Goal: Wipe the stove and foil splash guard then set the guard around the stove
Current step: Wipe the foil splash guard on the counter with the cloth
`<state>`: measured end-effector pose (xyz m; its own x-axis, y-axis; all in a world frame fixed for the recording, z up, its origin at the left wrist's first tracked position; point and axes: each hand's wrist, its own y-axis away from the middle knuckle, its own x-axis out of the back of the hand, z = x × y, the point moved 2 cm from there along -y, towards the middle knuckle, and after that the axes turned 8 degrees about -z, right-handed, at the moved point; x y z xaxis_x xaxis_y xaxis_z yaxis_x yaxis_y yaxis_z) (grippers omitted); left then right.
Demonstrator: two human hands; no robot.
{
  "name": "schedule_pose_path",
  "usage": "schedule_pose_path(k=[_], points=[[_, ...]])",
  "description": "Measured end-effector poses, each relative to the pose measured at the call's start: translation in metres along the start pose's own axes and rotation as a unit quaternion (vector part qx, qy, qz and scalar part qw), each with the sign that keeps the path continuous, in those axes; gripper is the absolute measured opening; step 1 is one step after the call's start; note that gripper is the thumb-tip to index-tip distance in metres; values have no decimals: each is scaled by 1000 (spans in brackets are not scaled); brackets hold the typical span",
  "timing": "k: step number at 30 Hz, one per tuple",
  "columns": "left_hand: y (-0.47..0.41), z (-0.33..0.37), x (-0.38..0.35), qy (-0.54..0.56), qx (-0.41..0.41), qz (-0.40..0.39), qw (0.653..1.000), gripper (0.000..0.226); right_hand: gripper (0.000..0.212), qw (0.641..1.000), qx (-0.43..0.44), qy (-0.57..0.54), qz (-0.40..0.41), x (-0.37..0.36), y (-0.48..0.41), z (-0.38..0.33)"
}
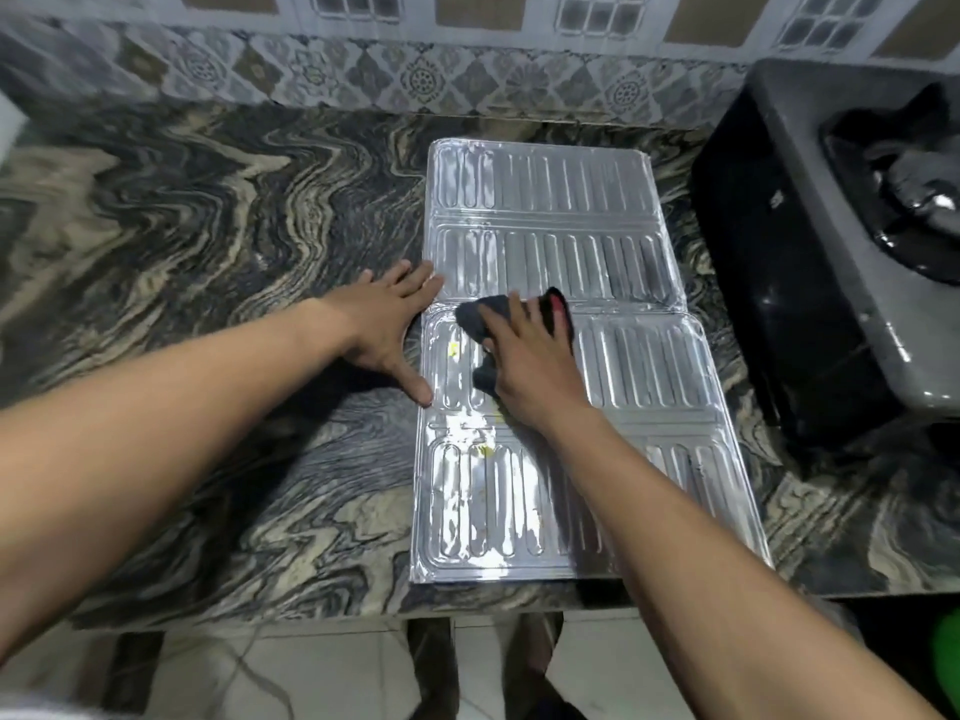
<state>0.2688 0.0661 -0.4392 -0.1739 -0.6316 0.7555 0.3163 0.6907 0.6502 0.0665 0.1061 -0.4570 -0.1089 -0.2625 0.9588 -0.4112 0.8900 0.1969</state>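
Marbled bench carries the foil splash guard flat by its front edge, beside the stove. Left grip, fingers spread flat, steadies it; right grip clutches a dark cloth, likely scrubbing yellow stains.

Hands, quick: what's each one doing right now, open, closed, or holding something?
Left hand: open, fingers straight, pressing flat on the foil splash guard at its left edge.
Right hand: holding the dark cloth against the guard.
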Motion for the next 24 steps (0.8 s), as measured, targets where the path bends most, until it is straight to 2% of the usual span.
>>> schedule_pose_path(k=[2,5,9,15,21,24], points=[[0,-1,0,4,0,1,1000,166,71,997,65,26,-30,0,-3,-11],[0,0,1,8,-1,-7,1000,168,73,988,129,52,-60,-3,5,-12],[0,-1,1,5,-3,-7,1000,168,74,984,155,42,-73,-14,33,-8],[0,-2,1,18,-8,-13,1000,168,68,991,116,7,-70,-16,86,13],[3,3,1,21,0,-15,1000,166,58,999,-26,-30,0,-10,97,73],[10,12,1,35,-3,-9,999,151,58,998,-52,-33,8,-13,94,75]])
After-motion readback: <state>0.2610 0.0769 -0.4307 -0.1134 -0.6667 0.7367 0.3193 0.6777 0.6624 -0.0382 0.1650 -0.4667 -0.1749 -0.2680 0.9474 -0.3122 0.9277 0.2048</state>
